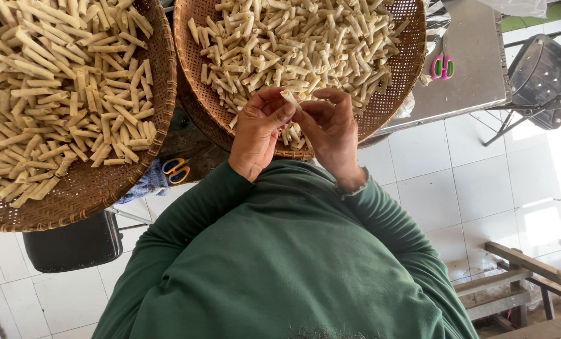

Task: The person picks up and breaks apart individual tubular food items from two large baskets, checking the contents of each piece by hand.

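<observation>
Your left hand (260,130) and right hand (332,129) are pinching one pale rolled pastry stick (290,97) between fingertips, its long axis tilting up-left, directly above the near woven tray (398,88); a second full tray (148,125) is sitting left.

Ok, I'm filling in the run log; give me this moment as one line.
left hand: pinching pale roll | right hand: fingers on same roll | under hands: woven tray of rolls | second tray at left
</observation>
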